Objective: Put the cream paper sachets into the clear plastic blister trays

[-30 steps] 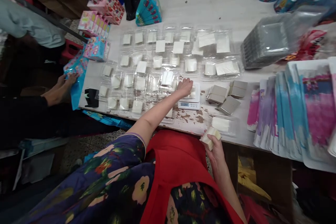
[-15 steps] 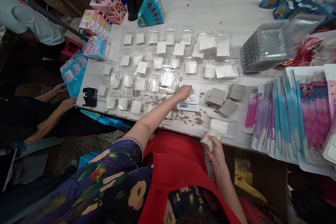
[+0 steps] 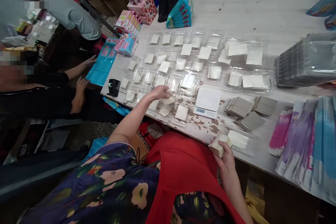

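Observation:
My left hand [image 3: 160,92], blurred by motion, pinches a few cream paper sheets [image 3: 168,99] over the front row of clear plastic trays. My right hand [image 3: 226,155] grips a thick block of cream paper sheets [image 3: 219,145] at the table's front edge. Between the hands stands a white digital scale [image 3: 208,99] with a bare platform. Just left of the scale, a clear tray holds a cream paper stack [image 3: 181,112]. A flat plastic tray with white sheets [image 3: 238,139] lies beside my right hand.
Rows of clear trays with pale sheets [image 3: 180,64] cover the middle. Grey card stacks [image 3: 240,106] sit right of the scale. Nested clear trays [image 3: 301,59] and colourful packages [image 3: 296,136] stand at the right. A co-worker's hands [image 3: 83,82] hold blue packaging [image 3: 101,70] at the left.
My left hand has moved left from the scale to the front trays, carrying cream sheets off the platform. My right hand still holds its block. The camera view has shifted left.

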Available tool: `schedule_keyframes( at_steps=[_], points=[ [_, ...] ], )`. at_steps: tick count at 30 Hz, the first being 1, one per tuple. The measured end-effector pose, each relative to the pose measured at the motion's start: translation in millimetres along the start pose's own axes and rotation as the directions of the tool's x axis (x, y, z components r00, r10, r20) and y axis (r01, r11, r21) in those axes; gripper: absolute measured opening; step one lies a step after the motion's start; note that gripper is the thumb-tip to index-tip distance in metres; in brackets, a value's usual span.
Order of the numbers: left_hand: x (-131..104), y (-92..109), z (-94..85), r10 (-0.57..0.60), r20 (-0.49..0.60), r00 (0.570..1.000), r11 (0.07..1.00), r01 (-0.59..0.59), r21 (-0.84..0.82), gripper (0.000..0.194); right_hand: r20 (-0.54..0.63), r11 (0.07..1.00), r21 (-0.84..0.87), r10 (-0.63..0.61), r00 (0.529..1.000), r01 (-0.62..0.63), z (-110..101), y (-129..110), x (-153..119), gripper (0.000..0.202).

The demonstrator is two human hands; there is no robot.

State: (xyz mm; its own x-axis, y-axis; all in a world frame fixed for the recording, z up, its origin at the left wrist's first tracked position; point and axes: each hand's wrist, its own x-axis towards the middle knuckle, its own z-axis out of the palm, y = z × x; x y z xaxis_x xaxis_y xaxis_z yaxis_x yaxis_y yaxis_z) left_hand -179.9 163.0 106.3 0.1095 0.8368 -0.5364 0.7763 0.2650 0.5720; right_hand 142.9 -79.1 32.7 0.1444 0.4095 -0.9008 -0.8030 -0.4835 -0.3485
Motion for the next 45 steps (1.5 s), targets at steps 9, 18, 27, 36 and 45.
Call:
schedule_keyframes(
  at_steps=[9, 18, 27, 36, 45],
  points=[
    [23, -31, 44.6, 0.004, -0.006, 1.000, 0.887, 0.000, 0.461, 0.040, 0.032, 1.000, -0.020, 0.010, 0.999, -0.009, 18, 5, -8, 0.038],
    [-49, 42, 88.4, 0.251, 0.032, 0.967, 0.953, -0.253, 0.168, 0.033, 0.273, 0.990, 0.078, -0.139, 0.952, 0.122, 44, 2, -22, 0.039],
    [-92, 105, 167.3, 0.416, 0.433, 0.800, 0.898, -0.285, -0.336, 0.038, 0.278, 0.912, -0.018, -0.390, 0.878, 0.411, 56, -7, -25, 0.052],
    [-83, 120, 166.6, 0.238, 0.599, 0.765, 0.841, 0.146, -0.521, 0.011, 0.232, 0.866, -0.106, -0.456, 0.859, 0.488, 51, -23, -38, 0.059],
    [-81, 130, 164.9, 0.155, 0.648, 0.746, 0.820, 0.268, -0.506, 0.010, 0.328, 0.917, -0.078, -0.347, 0.879, 0.391, 48, -35, -42, 0.062]
  ],
)
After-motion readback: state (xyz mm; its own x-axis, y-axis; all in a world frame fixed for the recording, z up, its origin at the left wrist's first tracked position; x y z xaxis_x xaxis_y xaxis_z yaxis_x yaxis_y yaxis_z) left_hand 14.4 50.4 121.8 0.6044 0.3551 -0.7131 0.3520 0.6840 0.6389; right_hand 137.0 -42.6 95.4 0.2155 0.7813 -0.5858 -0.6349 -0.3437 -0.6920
